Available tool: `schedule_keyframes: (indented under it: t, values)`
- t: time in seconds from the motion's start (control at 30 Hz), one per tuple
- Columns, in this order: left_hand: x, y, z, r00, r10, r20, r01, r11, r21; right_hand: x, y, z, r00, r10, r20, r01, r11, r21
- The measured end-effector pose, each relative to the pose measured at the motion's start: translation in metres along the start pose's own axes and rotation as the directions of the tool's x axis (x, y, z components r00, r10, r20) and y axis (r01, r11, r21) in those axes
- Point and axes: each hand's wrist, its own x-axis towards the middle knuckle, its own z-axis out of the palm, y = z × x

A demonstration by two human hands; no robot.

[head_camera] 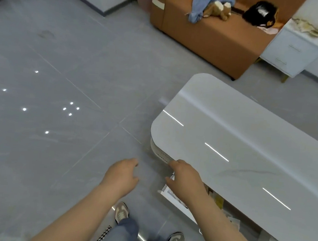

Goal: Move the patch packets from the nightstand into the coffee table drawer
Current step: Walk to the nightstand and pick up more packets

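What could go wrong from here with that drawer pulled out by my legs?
The right hand sits where the open drawer meets the coffee table top, so fingers could get pinched if it slides in. The drawer also juts out near your right shoe; stepping toward the nightstand for the patch packets, you might clip it.

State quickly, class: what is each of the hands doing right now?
Left hand: open, fingers loosely curled, holding nothing.
Right hand: by the coffee table edge, above the open drawer; whether it holds anything cannot be told.
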Motion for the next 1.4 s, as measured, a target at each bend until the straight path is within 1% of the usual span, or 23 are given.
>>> schedule_keyframes:
  t: [0.2,0.37,0.6,0.87,1.1,1.27,1.4]
  values:
    - [0.01,-0.058,-0.063,0.999,-0.009,-0.052,0.007,1.0,-0.03,0.041,-0.073,-0.015,0.999,-0.054,-0.009,0.054,0.998,-0.016]
    - [0.029,-0.084,-0.097,0.996,-0.021,-0.085,0.016,0.997,-0.069,0.075,-0.107,-0.034,0.996,-0.083,-0.024,0.083,0.996,-0.018]
    - [0.081,-0.092,-0.15,0.988,-0.057,-0.143,0.041,0.993,-0.11,0.142,-0.129,-0.079,0.988,-0.141,-0.06,0.14,0.99,-0.016]
    - [0.148,-0.074,-0.218,0.976,-0.109,-0.189,0.086,0.988,-0.127,0.217,-0.135,-0.146,0.982,-0.18,-0.052,0.179,0.983,-0.028]
    - [0.203,-0.07,-0.267,0.975,-0.088,-0.204,0.064,0.99,-0.122,0.276,-0.14,-0.184,0.988,-0.139,-0.07,0.141,0.99,0.015]
    - [0.255,-0.073,-0.303,0.98,-0.033,-0.196,0.011,0.994,-0.111,0.322,-0.145,-0.208,0.99,-0.081,-0.113,0.087,0.995,0.048]
    - [0.304,-0.077,-0.344,0.982,0.033,-0.187,-0.048,0.996,-0.077,0.363,-0.155,-0.233,0.989,-0.009,-0.145,0.026,0.992,0.121]
